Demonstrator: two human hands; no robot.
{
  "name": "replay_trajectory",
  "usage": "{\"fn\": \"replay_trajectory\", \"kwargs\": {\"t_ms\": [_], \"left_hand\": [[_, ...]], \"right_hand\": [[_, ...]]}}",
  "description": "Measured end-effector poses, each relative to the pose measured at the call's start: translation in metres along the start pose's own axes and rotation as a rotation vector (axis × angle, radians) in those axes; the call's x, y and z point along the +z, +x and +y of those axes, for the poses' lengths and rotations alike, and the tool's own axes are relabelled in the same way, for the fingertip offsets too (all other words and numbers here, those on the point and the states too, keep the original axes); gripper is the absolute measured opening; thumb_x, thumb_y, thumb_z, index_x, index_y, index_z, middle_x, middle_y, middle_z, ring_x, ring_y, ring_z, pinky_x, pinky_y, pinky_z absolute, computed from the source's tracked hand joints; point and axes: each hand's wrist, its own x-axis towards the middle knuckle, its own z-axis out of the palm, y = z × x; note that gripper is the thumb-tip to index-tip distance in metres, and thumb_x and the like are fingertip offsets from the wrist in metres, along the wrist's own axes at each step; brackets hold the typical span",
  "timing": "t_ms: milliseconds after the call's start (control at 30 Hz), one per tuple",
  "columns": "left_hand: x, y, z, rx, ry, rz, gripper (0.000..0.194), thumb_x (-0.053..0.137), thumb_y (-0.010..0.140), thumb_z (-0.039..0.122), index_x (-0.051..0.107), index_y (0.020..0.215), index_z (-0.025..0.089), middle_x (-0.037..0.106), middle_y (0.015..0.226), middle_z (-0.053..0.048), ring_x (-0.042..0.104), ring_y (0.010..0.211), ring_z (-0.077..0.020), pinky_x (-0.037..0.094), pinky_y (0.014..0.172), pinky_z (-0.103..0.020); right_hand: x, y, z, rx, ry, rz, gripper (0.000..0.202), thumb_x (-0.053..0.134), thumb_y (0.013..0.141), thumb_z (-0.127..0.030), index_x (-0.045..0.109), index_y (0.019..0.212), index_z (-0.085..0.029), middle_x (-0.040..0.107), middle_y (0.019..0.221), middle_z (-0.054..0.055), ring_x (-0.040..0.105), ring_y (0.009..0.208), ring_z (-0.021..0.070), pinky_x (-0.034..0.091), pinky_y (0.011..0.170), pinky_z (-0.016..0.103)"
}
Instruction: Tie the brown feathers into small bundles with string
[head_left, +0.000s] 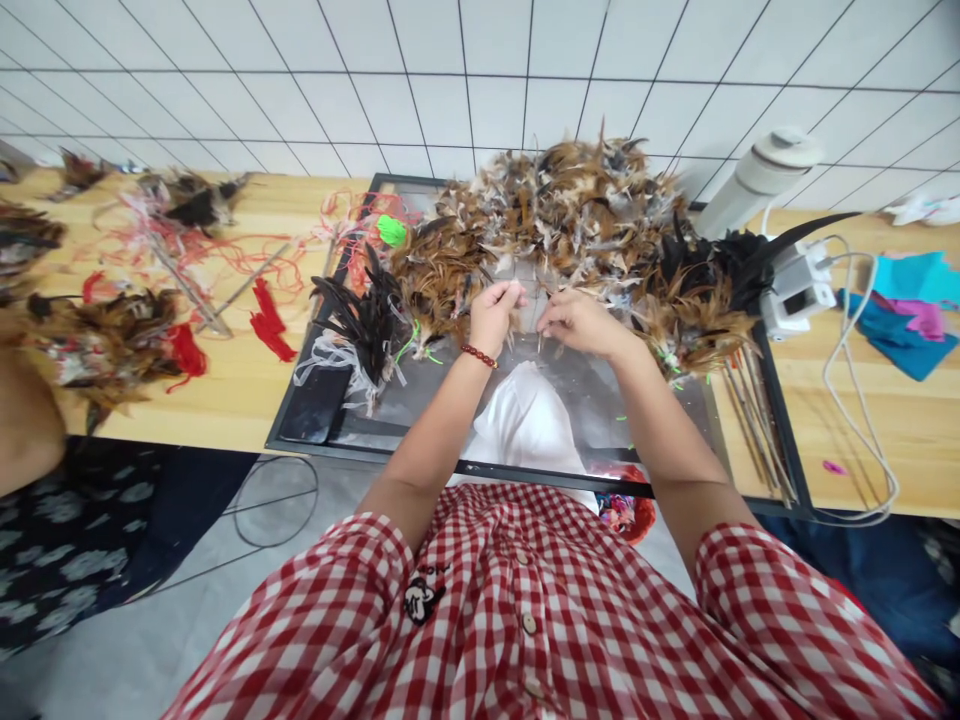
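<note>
Over the tray [382, 420]: left hand [492, 316], right hand [579, 322], both were pinched, holdings indiscernible; brown feather bunches [570, 192] lay behind, seemingly finished, remainder unclear.

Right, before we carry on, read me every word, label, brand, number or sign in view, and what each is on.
None can be read for certain.
Checked shirt: a short line of lettering beside the small black-and-white emblem, too small and blurred to read.
White device with a dark panel: no legible characters.
White bottle: no legible marking.
</note>
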Motion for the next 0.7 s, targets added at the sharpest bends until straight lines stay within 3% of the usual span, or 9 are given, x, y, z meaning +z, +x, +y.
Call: {"fn": "replay_trajectory", "kwargs": {"t_ms": [67,200,300,400,533,633,700], "left_hand": [[0.0,0.0,-0.001,-0.001,-0.008,-0.001,0.02,0.076,0.087,0.024,0.069,0.07,0.017,0.067,0.065,0.003,0.063,0.065,-0.0084,0.049,0.074,-0.022],[0.001,-0.002,0.0,-0.016,0.021,0.007,0.021,0.076,0.088,0.026,0.068,0.07,0.017,0.062,0.059,0.004,0.06,0.061,-0.0077,0.047,0.072,-0.02],[0.003,-0.002,0.001,-0.031,0.024,0.008,0.024,0.078,0.087,0.027,0.066,0.069,0.017,0.057,0.056,0.006,0.059,0.059,-0.0076,0.046,0.07,-0.021],[0.004,-0.003,0.0,-0.044,0.021,0.015,0.024,0.077,0.087,0.027,0.066,0.069,0.017,0.057,0.056,0.006,0.058,0.058,-0.0074,0.047,0.07,-0.021],[0.008,-0.006,-0.002,-0.04,-0.017,-0.009,0.021,0.077,0.087,0.023,0.069,0.069,0.016,0.065,0.062,0.004,0.06,0.063,-0.0077,0.049,0.075,-0.021],[0.01,-0.009,-0.006,-0.02,-0.057,-0.044,0.018,0.081,0.083,0.023,0.072,0.068,0.016,0.071,0.069,0.002,0.063,0.069,-0.0084,0.051,0.079,-0.022],[0.011,-0.01,-0.009,-0.027,-0.097,-0.052,0.015,0.084,0.08,0.024,0.074,0.071,0.017,0.073,0.072,0.002,0.064,0.071,-0.0086,0.051,0.08,-0.022]], "right_hand": [[0.004,0.002,-0.008,0.008,-0.063,-0.058,0.028,0.062,0.084,-0.013,0.083,0.102,-0.021,0.074,0.102,0.008,0.066,0.093,0.0213,0.045,0.082,0.031],[0.014,0.005,-0.026,0.06,-0.207,-0.162,0.026,0.058,0.085,-0.01,0.081,0.095,-0.019,0.073,0.103,0.011,0.067,0.094,0.0235,0.042,0.076,0.032],[0.018,0.007,-0.03,0.089,-0.275,-0.148,0.024,0.056,0.086,-0.008,0.077,0.096,-0.015,0.071,0.105,0.016,0.065,0.098,0.0266,0.044,0.082,0.036],[0.02,0.01,-0.026,0.127,-0.154,0.037,0.021,0.051,0.087,-0.008,0.07,0.096,-0.014,0.07,0.105,0.018,0.064,0.098,0.0279,0.047,0.088,0.039],[0.026,0.02,-0.017,0.204,0.416,0.44,0.007,0.054,0.093,-0.027,0.057,0.09,-0.021,0.066,0.085,0.005,0.06,0.078,0.0196,0.049,0.076,0.034],[0.036,0.028,-0.014,0.264,0.834,0.623,0.035,0.066,0.087,-0.055,0.048,0.09,-0.025,0.059,0.072,-0.003,0.056,0.064,0.0142,0.047,0.062,0.028],[0.041,0.032,-0.012,0.307,0.95,0.687,0.05,0.074,0.078,-0.065,0.043,0.088,-0.027,0.055,0.067,-0.006,0.053,0.059,0.0124,0.045,0.057,0.027]]}}
